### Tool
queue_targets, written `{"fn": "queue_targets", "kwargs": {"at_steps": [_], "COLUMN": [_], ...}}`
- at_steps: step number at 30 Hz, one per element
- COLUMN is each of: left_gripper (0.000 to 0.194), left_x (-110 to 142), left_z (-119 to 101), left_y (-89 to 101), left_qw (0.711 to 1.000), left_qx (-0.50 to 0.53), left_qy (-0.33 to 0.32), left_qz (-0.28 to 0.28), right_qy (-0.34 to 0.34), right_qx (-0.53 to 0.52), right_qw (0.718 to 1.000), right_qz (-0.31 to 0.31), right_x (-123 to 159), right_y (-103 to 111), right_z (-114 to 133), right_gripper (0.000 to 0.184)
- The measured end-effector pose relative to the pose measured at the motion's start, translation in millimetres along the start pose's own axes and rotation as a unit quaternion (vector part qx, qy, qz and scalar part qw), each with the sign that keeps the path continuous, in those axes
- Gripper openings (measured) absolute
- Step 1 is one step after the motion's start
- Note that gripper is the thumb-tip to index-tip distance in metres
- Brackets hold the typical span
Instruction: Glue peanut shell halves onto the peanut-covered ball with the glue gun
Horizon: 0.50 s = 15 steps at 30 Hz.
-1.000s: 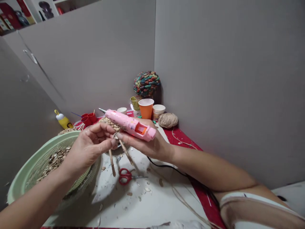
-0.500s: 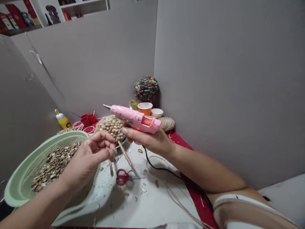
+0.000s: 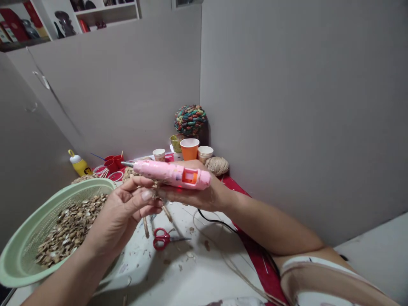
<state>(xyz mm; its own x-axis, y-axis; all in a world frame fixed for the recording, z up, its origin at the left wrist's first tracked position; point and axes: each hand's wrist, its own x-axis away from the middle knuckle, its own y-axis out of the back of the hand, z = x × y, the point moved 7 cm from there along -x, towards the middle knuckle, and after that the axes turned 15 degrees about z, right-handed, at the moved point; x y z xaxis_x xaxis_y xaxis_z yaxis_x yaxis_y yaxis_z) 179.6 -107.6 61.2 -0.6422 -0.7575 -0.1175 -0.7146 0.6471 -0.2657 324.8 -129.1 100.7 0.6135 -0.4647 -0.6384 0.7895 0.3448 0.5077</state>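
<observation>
Head view: The right hand (image 3: 205, 199) is closed around a pink, tube-shaped plastic glue gun (image 3: 168, 173), held level above the white-topped bench (image 3: 197, 274). Its grey metal nozzle (image 3: 127, 164) points left. The left hand (image 3: 123, 208) pinches a small, rough tan piece (image 3: 155, 192) between thumb and fingers, directly below the gun, beside the right thumb; its exact nature cannot be told.

The step in hand is judged to be positioning or pressing this piece, with the gun kept ready. The next move calls for a steady pinch and left fingers clear of the nozzle.

At left stands a light-green perforated plastic basket (image 3: 17, 246) of brown shell-like fragments (image 3: 73, 231). Red-handled metal scissors (image 3: 162, 239) lie nearer than the hands, well apart from both.
</observation>
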Motion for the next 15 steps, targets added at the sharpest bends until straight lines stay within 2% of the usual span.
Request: {"fn": "queue_targets", "kwargs": {"at_steps": [4, 7, 10, 12, 15], "left_gripper": [0.030, 0.031, 0.030, 0.027, 0.022], "left_x": [-5, -6, -6, -6, -8], "left_z": [8, 11, 13, 14, 16], "left_y": [-3.4, -2.4, -3.0, -5.2, -8.5], "left_qw": [0.998, 0.997, 0.995, 0.995, 0.995], "left_qx": [0.048, 0.073, 0.094, 0.100, 0.097], "left_qy": [0.020, 0.029, 0.022, 0.017, 0.000], "left_qz": [0.023, 0.019, 0.014, 0.019, 0.023], "right_qy": [-0.019, -0.027, -0.014, -0.028, -0.060], "right_qx": [-0.013, -0.021, 0.008, 0.023, -0.017], "right_qw": [1.000, 0.999, 1.000, 0.999, 0.998], "right_qz": [0.012, 0.014, 0.003, -0.010, -0.020], "right_x": [-1, -2, -2, -2, -1], "right_y": [0, 1, 3, 5, 6], "right_z": [-1, -1, 1, -1, -7], "right_gripper": [0.017, 0.022, 0.026, 0.029, 0.032]}}
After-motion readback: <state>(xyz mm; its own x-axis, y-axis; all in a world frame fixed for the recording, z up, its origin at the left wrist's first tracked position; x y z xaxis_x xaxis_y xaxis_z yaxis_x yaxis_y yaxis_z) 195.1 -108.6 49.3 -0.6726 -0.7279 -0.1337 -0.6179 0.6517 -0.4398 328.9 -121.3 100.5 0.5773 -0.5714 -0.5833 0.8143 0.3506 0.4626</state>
